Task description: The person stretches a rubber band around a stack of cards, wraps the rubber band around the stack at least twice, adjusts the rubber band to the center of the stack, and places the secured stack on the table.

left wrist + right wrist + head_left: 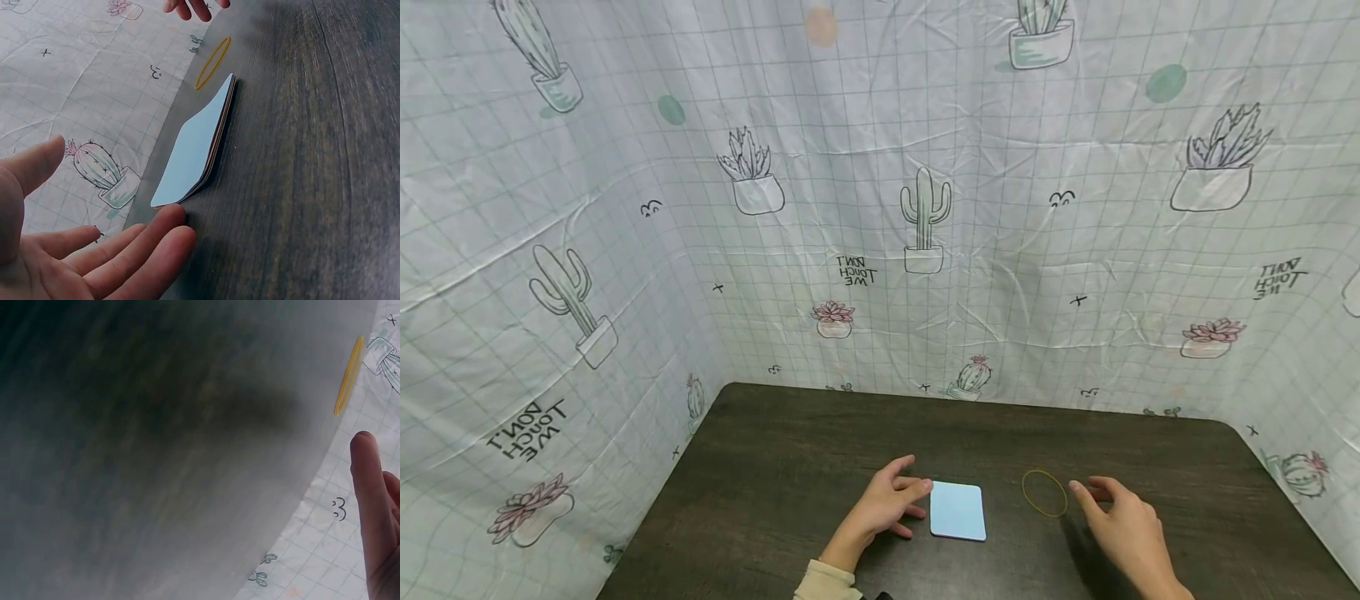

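A small stack of light blue cards (957, 511) with rounded corners lies flat on the dark table; its layered edge shows in the left wrist view. Just left of the stack is my left hand (886, 506), fingers spread and relaxed, holding nothing. Whether its fingertips touch the stack's edge I cannot tell. To the right of the cards lies a thin yellow rubber band (1044, 493), stretched out in a loose oval. My right hand (1123, 525) hovers right of the band, its fingers loosely bent and nothing in them. In the right wrist view only part of this hand (374, 506) shows.
The dark wood-grain table (775, 467) carries the cards and the band. Around its back and sides hangs a pale gridded cloth (865, 358) printed with cacti and potted plants.
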A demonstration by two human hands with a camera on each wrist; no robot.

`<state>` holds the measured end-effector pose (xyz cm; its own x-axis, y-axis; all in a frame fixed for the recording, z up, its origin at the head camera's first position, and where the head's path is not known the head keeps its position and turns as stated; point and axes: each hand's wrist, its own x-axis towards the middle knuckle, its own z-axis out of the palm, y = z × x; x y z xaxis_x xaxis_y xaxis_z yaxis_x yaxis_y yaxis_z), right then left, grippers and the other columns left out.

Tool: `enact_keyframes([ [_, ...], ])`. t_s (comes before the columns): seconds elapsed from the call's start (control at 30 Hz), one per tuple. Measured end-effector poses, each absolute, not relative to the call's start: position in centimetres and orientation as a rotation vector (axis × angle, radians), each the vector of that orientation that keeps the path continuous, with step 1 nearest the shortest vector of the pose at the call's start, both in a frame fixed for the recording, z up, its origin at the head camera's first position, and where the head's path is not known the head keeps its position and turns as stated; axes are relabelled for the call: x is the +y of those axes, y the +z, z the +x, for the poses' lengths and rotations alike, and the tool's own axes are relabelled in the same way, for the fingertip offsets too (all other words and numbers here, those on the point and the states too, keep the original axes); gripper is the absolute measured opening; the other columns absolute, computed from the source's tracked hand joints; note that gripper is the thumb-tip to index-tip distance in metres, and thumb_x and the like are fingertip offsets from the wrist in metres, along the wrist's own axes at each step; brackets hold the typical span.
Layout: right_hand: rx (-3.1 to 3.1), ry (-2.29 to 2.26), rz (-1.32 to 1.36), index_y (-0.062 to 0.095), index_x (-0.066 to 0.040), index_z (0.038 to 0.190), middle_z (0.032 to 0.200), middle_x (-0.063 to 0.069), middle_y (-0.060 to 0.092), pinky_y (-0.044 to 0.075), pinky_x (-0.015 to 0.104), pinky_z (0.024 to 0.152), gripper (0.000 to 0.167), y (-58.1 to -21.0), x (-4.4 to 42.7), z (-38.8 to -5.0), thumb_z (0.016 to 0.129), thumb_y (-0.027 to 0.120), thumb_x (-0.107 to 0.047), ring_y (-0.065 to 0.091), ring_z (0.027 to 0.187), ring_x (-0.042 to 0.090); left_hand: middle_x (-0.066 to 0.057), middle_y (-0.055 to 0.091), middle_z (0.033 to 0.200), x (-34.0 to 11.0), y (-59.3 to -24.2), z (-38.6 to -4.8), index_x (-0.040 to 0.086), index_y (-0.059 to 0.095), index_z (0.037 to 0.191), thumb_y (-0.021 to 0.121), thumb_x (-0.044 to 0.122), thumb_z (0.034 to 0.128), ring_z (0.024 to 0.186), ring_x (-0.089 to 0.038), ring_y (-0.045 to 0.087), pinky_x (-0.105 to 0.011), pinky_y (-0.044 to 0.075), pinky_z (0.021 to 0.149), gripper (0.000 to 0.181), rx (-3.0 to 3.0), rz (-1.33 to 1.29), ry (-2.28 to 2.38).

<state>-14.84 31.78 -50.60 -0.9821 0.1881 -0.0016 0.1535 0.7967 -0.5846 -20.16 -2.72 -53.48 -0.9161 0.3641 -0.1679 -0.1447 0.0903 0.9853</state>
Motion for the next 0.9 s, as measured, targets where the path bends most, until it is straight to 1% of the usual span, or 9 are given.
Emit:
enact_keyframes([
  [0.07,-2.922,0.946,-0.277,0.050,0.013,0.134,0.123,0.031,0.063,0.052,0.041,0.062,0.082,-50.6,31.7,-14.9,0.100,0.046,-0.061,0.065,0.069,0.019,-0.017,0.065,0.125,-2.6,-53.5,-20.2,0.001,0.035,0.153,0.069,0.027,0.0979,0.084,-0.033,0.072,-0.037,0.057,0.048,0.070,2.013,0.216,1.880],
  [0.17,-2.922,0.941,-0.271,0.051,0.013,0.133,0.121,0.030,0.064,0.054,0.048,0.067,0.082,-50.7,31.6,-15.0,0.100,0.046,-0.062,0.068,0.074,0.025,-0.017,0.066,0.124,-2.5,-53.6,-20.3,0.002,0.036,0.153,0.069,0.028,0.0975,0.082,-0.032,0.072,-0.036,0.056,0.047,0.070,2.030,0.220,1.871],
  [0.3,-2.942,0.941,-0.261,0.052,0.013,0.132,0.117,0.029,0.066,0.052,0.058,0.075,0.083,-50.8,31.4,-15.3,0.100,0.046,-0.063,0.070,0.082,0.032,-0.015,0.067,0.122,-2.4,-53.7,-20.3,0.002,0.037,0.152,0.070,0.029,0.0968,0.080,-0.031,0.072,-0.037,0.056,0.046,0.070,2.048,0.227,1.855],
  [0.4,-2.970,0.930,-0.259,0.053,0.014,0.132,0.113,0.027,0.068,0.050,0.061,0.077,0.081,-50.9,31.3,-15.5,0.100,0.048,-0.061,0.069,0.086,0.036,-0.015,0.066,0.122,-2.2,-53.7,-20.2,0.001,0.037,0.152,0.070,0.028,0.0967,0.079,-0.030,0.072,-0.038,0.056,0.046,0.070,2.065,0.232,1.840],
  [0.53,-3.007,0.902,-0.254,0.055,0.014,0.128,0.107,0.025,0.070,0.051,0.059,0.074,0.076,-51.1,31.2,-15.8,0.101,0.051,-0.057,0.068,0.089,0.039,-0.017,0.064,0.123,-1.9,-53.8,-20.1,-0.001,0.039,0.150,0.072,0.028,0.0955,0.077,-0.028,0.071,-0.038,0.055,0.046,0.070,2.099,0.232,1.819],
  [0.73,-3.068,0.885,-0.217,0.057,0.015,0.124,0.101,0.023,0.070,0.053,0.054,0.069,0.075,-51.6,31.4,-16.3,0.100,0.054,-0.055,0.068,0.083,0.035,-0.015,0.062,0.122,-1.3,-54.2,-20.1,0.001,0.042,0.148,0.076,0.025,0.0920,0.072,-0.021,0.068,-0.033,0.052,0.043,0.070,2.162,0.229,1.781],
  [0.9,-3.097,0.875,-0.202,0.058,0.016,0.123,0.093,0.015,0.070,0.053,0.050,0.066,0.075,-51.8,31.4,-16.5,0.100,0.054,-0.055,0.067,0.077,0.029,-0.010,0.063,0.116,-1.0,-54.3,-20.1,0.001,0.047,0.145,0.078,0.018,0.0894,0.065,-0.017,0.064,-0.031,0.048,0.039,0.066,2.256,0.254,1.739],
])
